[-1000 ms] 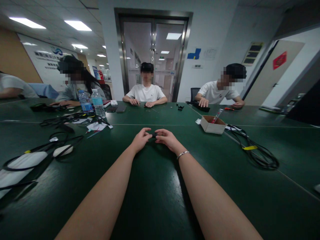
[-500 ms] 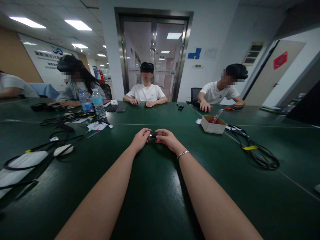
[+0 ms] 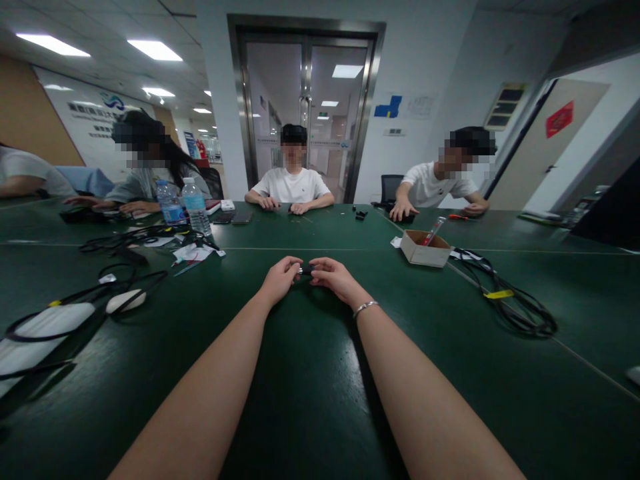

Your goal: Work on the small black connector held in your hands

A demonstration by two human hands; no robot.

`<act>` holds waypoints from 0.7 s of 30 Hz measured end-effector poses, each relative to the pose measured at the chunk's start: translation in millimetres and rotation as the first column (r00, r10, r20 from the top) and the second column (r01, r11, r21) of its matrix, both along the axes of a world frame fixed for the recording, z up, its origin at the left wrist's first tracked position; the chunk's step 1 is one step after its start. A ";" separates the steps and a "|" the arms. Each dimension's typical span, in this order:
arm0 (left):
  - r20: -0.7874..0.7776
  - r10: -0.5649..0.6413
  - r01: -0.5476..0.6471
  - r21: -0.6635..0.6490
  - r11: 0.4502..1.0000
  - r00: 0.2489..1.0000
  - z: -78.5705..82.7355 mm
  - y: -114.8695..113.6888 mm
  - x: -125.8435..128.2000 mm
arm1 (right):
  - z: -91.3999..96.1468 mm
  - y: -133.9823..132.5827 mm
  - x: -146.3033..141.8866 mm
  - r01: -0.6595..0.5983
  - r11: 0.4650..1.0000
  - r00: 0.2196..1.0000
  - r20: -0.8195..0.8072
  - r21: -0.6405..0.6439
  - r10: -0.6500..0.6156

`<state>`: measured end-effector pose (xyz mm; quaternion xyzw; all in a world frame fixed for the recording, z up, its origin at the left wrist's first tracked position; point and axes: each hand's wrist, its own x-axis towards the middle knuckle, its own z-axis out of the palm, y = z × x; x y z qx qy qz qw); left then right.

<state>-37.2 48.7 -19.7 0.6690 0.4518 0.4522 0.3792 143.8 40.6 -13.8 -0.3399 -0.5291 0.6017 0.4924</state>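
Note:
Between my hands, just above the green table (image 3: 310, 373), is a small dark object with a silvery end (image 3: 305, 271); it is too small and too covered to tell its kind. My left hand (image 3: 281, 279) pinches the silvery end with thumb and fingers. On the other side, my right hand (image 3: 334, 277) has its fingers closed round the black end. A metal bracelet (image 3: 365, 307) circles my right wrist. Most of the object is hidden by my fingertips.
To the right stand a small open box (image 3: 425, 253) and a coiled black cable (image 3: 525, 313). At left are water bottles (image 3: 196, 208), tangled cables, papers (image 3: 194, 255) and a white mouse (image 3: 126, 301). Several people sit round the table, one directly opposite (image 3: 293, 183).
My hands and the small object stay almost in place. The person at the right has shifted a hand a little leftward on the table. A person at the left has reached a hand out.

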 end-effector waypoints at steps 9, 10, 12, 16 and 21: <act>-0.015 0.005 -0.005 -0.037 0.999 1.000 3.1 -2.3 -0.3 | 1.0 -0.9 -0.9 0.009 1.000 1.000 0.008 0.000 -0.009; -0.014 0.006 -0.006 -0.035 0.999 1.000 3.6 -2.7 -0.1 | 0.9 -0.7 -0.9 0.009 1.000 1.000 0.007 0.000 -0.009; -0.015 0.008 -0.009 -0.021 1.000 1.000 4.0 -2.9 -0.1 | 0.6 -0.5 -0.5 0.008 1.000 1.000 0.004 0.000 -0.008; -0.013 0.020 -0.020 -0.009 1.000 1.000 2.6 -1.9 -0.5 | -0.2 0.1 0.2 0.004 1.000 1.000 0.002 0.000 -0.004; -0.005 -0.006 0.006 0.010 1.000 1.000 -0.6 0.3 0.0 | -1.1 1.1 0.4 0.001 1.000 1.000 0.001 0.006 -0.001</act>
